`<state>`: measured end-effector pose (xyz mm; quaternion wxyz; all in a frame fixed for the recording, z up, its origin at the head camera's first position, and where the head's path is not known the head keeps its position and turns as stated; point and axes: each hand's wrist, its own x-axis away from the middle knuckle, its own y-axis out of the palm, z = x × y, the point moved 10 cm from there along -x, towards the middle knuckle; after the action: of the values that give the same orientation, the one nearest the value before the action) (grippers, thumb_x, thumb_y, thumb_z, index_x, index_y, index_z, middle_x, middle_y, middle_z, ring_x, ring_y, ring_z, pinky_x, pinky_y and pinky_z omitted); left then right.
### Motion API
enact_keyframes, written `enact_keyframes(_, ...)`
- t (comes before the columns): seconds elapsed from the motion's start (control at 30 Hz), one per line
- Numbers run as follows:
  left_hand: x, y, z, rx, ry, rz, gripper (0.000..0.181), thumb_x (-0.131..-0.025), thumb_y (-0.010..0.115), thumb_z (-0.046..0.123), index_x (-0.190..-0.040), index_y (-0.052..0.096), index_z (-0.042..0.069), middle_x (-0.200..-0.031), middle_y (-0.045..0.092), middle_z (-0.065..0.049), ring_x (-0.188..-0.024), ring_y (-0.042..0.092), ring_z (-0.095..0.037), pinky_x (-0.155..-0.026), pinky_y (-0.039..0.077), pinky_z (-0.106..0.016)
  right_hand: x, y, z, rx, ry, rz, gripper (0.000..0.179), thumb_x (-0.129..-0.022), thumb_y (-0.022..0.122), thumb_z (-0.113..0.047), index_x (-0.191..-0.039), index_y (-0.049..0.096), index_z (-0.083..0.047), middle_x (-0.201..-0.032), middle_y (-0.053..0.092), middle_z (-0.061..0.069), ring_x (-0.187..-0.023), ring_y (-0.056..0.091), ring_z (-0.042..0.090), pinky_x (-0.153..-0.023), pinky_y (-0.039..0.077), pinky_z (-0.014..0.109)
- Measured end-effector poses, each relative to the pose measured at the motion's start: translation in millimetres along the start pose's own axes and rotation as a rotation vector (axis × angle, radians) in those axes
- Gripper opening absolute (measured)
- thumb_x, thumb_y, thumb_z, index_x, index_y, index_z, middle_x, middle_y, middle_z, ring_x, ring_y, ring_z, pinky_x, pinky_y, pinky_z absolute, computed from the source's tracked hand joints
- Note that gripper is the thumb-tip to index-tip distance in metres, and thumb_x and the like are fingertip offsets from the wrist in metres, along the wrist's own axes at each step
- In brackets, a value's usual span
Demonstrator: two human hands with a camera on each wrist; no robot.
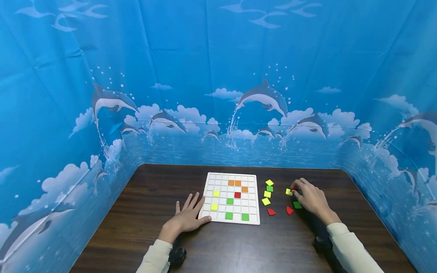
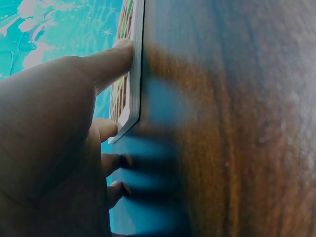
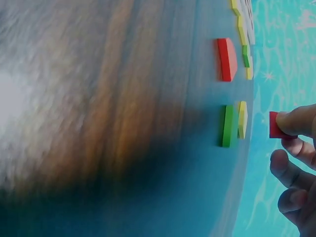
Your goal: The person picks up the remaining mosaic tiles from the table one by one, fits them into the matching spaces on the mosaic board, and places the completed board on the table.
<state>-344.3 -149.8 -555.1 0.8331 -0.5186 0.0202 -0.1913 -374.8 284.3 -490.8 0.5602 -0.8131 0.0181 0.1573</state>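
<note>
A white grid board (image 1: 222, 218) lies on the table with orange, yellow, green and red square tiles in some of its cells. My left hand (image 1: 187, 218) rests at the board's left side, fingers spread and straight, the thumb on its front-left corner. To the right of the board, my right hand (image 1: 311, 197) pinches a red tile (image 3: 276, 126) between thumb and forefinger, held up off the table in the right wrist view. A yellow tile (image 1: 288, 192) lies just left of that hand. Close below it are a green tile (image 1: 297, 205) and another red tile (image 1: 289, 210).
Between the board and my right hand run several loose tiles: a yellow one (image 1: 269, 182) at the back, a green one (image 1: 269, 188), two more yellow, and a red piece (image 1: 271, 212) in front. The dark wooden table (image 1: 146, 197) backs onto a blue dolphin-print curtain (image 1: 191, 76).
</note>
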Motion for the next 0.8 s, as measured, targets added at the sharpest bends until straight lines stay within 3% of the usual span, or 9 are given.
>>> enact_keyframes(0.3, -0.4, -0.3, 2.0, 0.005, 0.005, 0.008, 0.097, -0.098, 0.050, 0.079, -0.173, 0.023, 0.023, -0.181, 0.009, -0.013, -0.167, 0.001, -0.042, -0.120, -0.010, -0.082, -4.8, -5, -10, -0.018, 0.000, 0.042, 0.009, -0.097, 0.079, -0.014, -0.105, 0.073, -0.013, -0.099, 0.071, 0.006, -0.065, 0.052, 0.013, -0.052, 0.041, 0.030)
enact_keyframes(0.63, 4.5, -8.2, 11.8, -0.033, -0.038, -0.020, 0.089, -0.103, 0.059, 0.063, -0.172, 0.026, 0.017, -0.180, 0.012, -0.015, -0.167, 0.006, -0.041, -0.124, -0.004, -0.080, -9.3, -9, -29, -0.035, -0.017, 0.102, 0.010, -0.092, 0.084, -0.013, -0.099, 0.076, -0.015, -0.101, 0.068, 0.007, -0.070, 0.058, 0.016, -0.052, 0.045, 0.028)
enact_keyframes(0.8, 4.0, -4.9, 8.7, -0.007, -0.029, -0.013, 0.093, -0.101, 0.058, 0.068, -0.172, 0.025, 0.017, -0.180, 0.012, -0.017, -0.167, 0.005, -0.043, -0.122, -0.006, -0.082, -12.0, -8, -41, -0.048, -0.031, 0.127, 0.012, -0.091, 0.086, -0.017, -0.100, 0.077, -0.015, -0.099, 0.072, 0.004, -0.068, 0.055, 0.016, -0.054, 0.043, 0.028)
